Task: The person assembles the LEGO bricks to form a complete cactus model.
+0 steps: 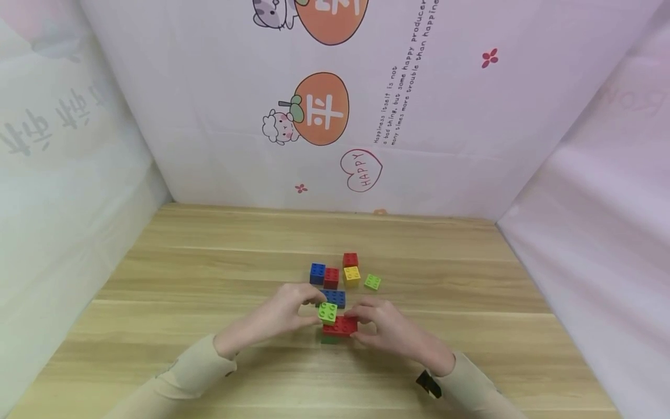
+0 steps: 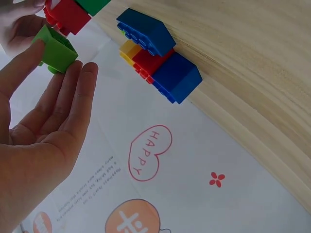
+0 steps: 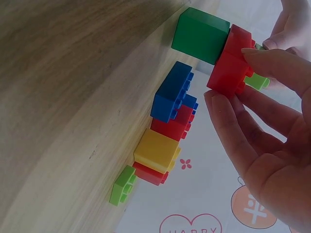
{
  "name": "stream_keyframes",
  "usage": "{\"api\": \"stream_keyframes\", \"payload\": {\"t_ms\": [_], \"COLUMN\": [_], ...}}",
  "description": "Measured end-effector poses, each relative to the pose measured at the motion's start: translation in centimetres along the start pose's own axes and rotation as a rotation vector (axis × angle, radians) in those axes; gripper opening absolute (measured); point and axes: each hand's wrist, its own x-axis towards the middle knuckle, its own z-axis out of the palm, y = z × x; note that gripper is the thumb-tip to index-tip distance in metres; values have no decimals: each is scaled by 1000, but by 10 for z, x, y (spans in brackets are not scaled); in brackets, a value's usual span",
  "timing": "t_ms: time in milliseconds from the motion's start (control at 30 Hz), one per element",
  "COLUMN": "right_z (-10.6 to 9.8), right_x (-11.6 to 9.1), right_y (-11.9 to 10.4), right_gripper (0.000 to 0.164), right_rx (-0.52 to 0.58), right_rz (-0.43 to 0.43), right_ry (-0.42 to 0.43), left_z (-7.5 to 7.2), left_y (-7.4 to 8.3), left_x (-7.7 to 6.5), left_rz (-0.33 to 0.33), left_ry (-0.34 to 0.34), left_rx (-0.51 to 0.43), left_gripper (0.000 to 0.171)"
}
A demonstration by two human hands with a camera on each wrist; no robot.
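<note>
My left hand (image 1: 282, 309) pinches a light green toy building brick (image 1: 328, 313) between thumb and fingers. In the left wrist view that brick (image 2: 59, 51) is tilted, its hollow underside partly showing. It overlaps the left end of a longer red brick (image 1: 344, 326) in the head view. My right hand (image 1: 391, 330) grips the red brick's right end, thumb on one side and fingers on the other. Under the red brick's left part sits a dark green brick (image 3: 201, 35), and the red one juts out past it to the right.
Just beyond the hands lies a long blue brick (image 1: 337, 298). Behind it stand a small blue brick (image 1: 317, 273), a red brick (image 1: 331, 278), a yellow brick (image 1: 352, 276) and another red brick (image 1: 350, 259). A flat light green brick (image 1: 373, 282) lies to their right. Printed cloth (image 1: 235, 145) walls the wooden table (image 1: 209, 244).
</note>
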Motion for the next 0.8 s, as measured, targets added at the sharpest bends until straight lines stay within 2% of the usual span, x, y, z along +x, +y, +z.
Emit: {"api": "stream_keyframes", "payload": {"t_ms": [167, 800], "right_z": [1, 3], "right_x": [0, 0], "right_y": [0, 3], "right_gripper": [29, 29], "right_rx": [-3, -31], "right_rz": [-1, -36], "right_ry": [-1, 33], "left_z": [2, 7], "left_y": [0, 1], "left_x": [0, 0], "left_rz": [16, -16], "left_ry": [0, -17], "left_rx": [6, -28], "left_gripper": [28, 30]}}
